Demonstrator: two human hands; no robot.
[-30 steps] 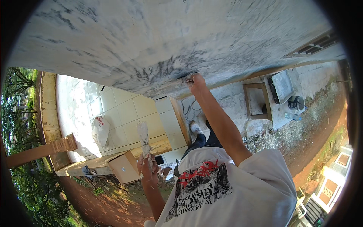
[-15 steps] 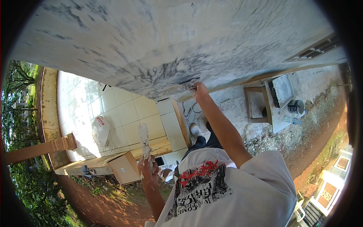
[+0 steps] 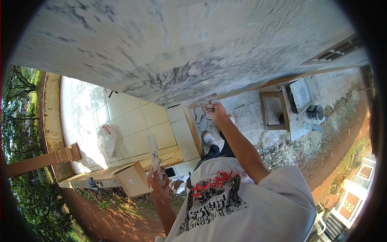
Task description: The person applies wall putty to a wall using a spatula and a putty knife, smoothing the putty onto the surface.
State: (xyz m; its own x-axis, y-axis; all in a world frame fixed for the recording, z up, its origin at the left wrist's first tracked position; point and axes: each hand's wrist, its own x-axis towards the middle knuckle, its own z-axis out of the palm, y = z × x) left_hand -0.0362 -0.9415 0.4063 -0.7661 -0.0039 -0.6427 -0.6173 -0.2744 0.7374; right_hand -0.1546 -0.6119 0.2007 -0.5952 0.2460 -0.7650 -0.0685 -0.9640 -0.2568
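My left hand [image 3: 157, 180] is closed round the handle of a putty knife [image 3: 152, 147], held upright and caked with white putty. In my right hand [image 3: 219, 112] is a flat, thin spreader [image 3: 207, 103], reddish and smeared with white. It is close to the lower part of the wall [image 3: 193, 44]; whether its edge touches the wall I cannot tell. White filler and dark grey streaks cover the wall surface above it. The fingers under the spreader are partly hidden.
To the right stands a wooden table [image 3: 284, 109] bearing a whitish tray [image 3: 300, 96], a dark tub [image 3: 314, 112] and a plastic bottle [image 3: 312, 127]. At left lie a white plastic bag [image 3: 107, 139] on pale tiles, a cardboard box [image 3: 133, 180], and a wooden post [image 3: 44, 159]. A vent [image 3: 334, 52] opens the wall.
My right hand has come down and slightly right, toward me, and the spreader has turned so its flat face shows. My left hand and the putty knife have stayed nearly still.
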